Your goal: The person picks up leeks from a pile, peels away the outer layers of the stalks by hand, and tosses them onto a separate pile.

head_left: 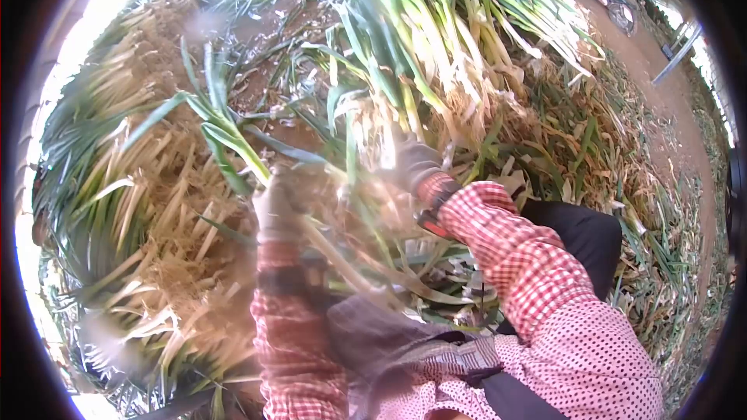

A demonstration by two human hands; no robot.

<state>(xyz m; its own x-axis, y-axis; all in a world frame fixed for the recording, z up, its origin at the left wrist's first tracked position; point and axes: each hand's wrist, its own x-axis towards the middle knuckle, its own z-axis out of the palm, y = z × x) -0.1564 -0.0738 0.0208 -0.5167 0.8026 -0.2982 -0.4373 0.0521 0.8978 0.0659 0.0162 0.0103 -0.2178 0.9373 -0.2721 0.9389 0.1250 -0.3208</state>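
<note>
My left hand (276,206), in a greyish glove, is closed around a green onion (253,157) with long green leaves that fan up and to the left. Its lower end lies in a brownish blur between my hands. My right hand (418,162), also gloved and smeared by motion, is beside the white root ends of a pile of green onions (436,54). Its fingers are too blurred to show whether they grip anything. Loose pale leaves (350,264) hang below and between my forearms.
A long heap of green onions with dry, straw-coloured roots (171,264) runs down the left side. Discarded leaves (568,140) cover the ground at right, beside a bare dirt strip (661,109). My dark-clad knee (580,237) is under my right arm.
</note>
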